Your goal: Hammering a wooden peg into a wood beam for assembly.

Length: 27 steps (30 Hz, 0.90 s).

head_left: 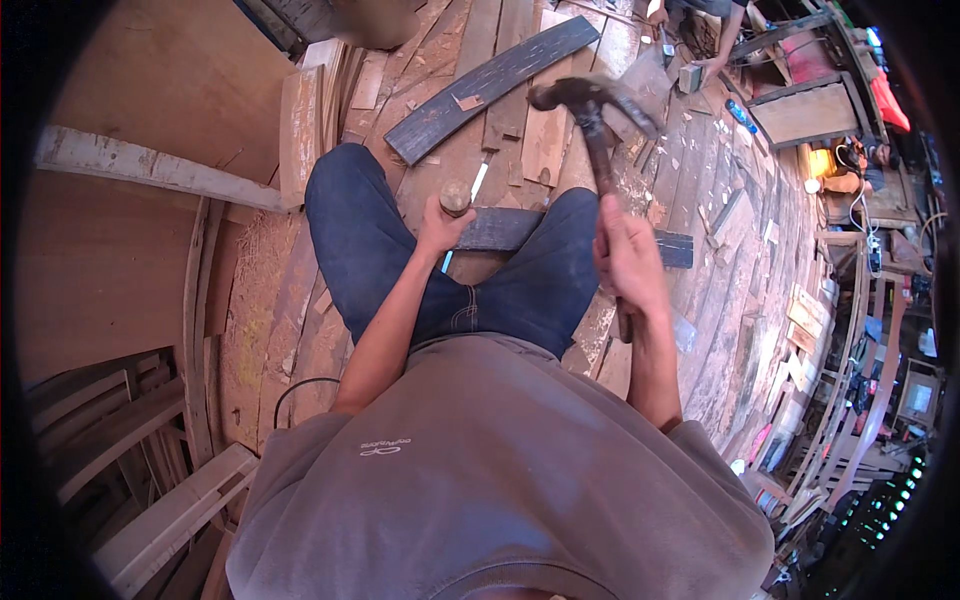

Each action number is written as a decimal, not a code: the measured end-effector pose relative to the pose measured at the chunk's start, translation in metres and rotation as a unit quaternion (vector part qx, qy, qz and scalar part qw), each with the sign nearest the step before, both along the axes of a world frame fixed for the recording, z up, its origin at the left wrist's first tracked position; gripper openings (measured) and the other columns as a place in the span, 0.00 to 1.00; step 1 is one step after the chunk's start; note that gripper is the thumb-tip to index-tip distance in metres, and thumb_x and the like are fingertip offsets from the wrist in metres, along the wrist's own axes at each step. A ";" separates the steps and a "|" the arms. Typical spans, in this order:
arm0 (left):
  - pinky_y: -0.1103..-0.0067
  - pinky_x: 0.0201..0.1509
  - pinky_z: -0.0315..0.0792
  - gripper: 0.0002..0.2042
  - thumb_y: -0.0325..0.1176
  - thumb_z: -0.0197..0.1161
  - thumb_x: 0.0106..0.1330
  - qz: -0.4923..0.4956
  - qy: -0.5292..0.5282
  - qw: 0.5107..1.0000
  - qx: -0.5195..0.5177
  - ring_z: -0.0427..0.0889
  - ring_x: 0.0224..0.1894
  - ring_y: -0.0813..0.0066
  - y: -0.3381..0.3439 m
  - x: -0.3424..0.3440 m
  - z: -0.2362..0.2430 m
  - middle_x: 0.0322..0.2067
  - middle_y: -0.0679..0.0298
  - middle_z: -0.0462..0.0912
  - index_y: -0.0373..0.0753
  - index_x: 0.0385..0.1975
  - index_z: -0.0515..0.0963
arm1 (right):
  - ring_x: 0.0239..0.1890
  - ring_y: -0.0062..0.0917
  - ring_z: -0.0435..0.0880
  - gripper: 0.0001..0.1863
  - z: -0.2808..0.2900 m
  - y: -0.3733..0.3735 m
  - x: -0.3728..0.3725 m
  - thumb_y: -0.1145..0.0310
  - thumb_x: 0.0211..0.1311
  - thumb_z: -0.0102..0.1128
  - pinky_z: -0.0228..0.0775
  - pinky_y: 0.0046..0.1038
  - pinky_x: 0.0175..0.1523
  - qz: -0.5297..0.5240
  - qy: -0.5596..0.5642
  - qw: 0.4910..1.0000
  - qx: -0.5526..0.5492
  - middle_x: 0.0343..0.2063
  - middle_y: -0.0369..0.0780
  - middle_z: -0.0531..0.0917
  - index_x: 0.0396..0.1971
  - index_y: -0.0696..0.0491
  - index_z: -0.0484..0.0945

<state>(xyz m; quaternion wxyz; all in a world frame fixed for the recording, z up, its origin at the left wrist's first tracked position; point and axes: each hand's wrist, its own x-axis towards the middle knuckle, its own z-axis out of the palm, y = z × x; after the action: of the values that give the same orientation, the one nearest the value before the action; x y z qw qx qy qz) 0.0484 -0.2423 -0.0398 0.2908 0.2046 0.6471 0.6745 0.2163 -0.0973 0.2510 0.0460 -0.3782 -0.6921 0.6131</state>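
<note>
My right hand [628,255] is closed around the handle of a claw hammer [597,140], raised with its head up and away from the wood. My left hand [440,228] grips what looks like a chisel [456,196], upright, with its round wooden handle end facing me. Its blade is hidden below the fist. Beneath that hand, a dark-painted plank [500,230] runs crosswise between my legs, its right end [675,248] showing past my right thigh. The hammer head is blurred and apart from the chisel.
Another dark plank [490,88] lies slanted ahead on the board floor, among wood chips and offcuts. Wooden panels [120,230] stand at the left. At the far right top, another person's hand [712,70] is near a small block. A blue bottle [740,115] lies beyond.
</note>
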 end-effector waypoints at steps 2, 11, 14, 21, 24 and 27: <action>0.77 0.47 0.74 0.20 0.24 0.68 0.54 0.003 0.008 1.000 0.018 0.80 0.41 0.74 0.002 0.004 0.002 0.38 0.59 0.78 0.30 0.43 0.66 | 0.08 0.12 0.60 0.30 -0.011 -0.010 0.001 0.43 0.68 0.44 0.46 0.19 0.12 0.029 -0.022 0.999 -0.003 0.07 0.29 0.62 0.12 0.50 0.63; 0.80 0.39 0.71 0.13 0.18 0.66 0.50 -0.002 0.035 0.999 0.021 0.75 0.34 0.82 0.011 0.016 0.027 0.30 0.68 0.78 0.34 0.36 0.75 | 0.18 0.19 0.63 0.32 -0.059 -0.021 0.002 0.46 0.66 0.49 0.57 0.34 0.23 0.160 -0.146 0.966 0.139 0.10 0.43 0.63 0.18 0.64 0.71; 0.80 0.42 0.72 0.15 0.19 0.66 0.50 0.003 0.014 0.999 0.041 0.77 0.37 0.80 0.008 0.011 0.017 0.34 0.66 0.78 0.33 0.39 0.74 | 0.15 0.18 0.63 0.32 -0.030 -0.008 -0.005 0.47 0.68 0.45 0.55 0.28 0.21 0.127 -0.042 0.981 0.137 0.08 0.38 0.66 0.14 0.61 0.69; 0.74 0.50 0.72 0.21 0.22 0.71 0.47 0.045 -0.022 0.999 0.011 0.78 0.44 0.73 0.011 0.015 -0.012 0.38 0.59 0.78 0.32 0.43 0.73 | 0.07 0.14 0.50 0.36 0.046 -0.007 -0.002 0.28 0.61 0.27 0.41 0.19 0.12 0.004 0.270 0.960 -0.072 0.07 0.29 0.54 0.17 0.51 0.56; 0.72 0.51 0.72 0.23 0.24 0.72 0.45 0.071 0.081 0.994 -0.017 0.78 0.45 0.70 0.015 0.023 -0.006 0.39 0.57 0.78 0.32 0.44 0.73 | 0.07 0.23 0.64 0.29 -0.072 -0.018 0.019 0.50 0.69 0.45 0.52 0.29 0.12 0.142 0.130 0.909 0.370 0.07 0.34 0.65 0.13 0.56 0.68; 0.71 0.51 0.71 0.24 0.27 0.73 0.45 0.044 0.092 0.994 0.028 0.78 0.46 0.68 0.006 0.021 -0.016 0.40 0.57 0.78 0.32 0.44 0.73 | 0.05 0.21 0.62 0.34 -0.083 -0.020 -0.001 0.44 0.67 0.44 0.54 0.28 0.11 0.110 -0.189 0.975 0.045 0.05 0.34 0.64 0.10 0.57 0.67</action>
<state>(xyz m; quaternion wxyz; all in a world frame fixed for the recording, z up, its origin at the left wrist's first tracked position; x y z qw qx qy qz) 0.0693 -0.2360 -0.0556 0.1942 0.2449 0.6605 0.6826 0.2155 -0.1173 0.1682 -0.1364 -0.4068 -0.7525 0.4997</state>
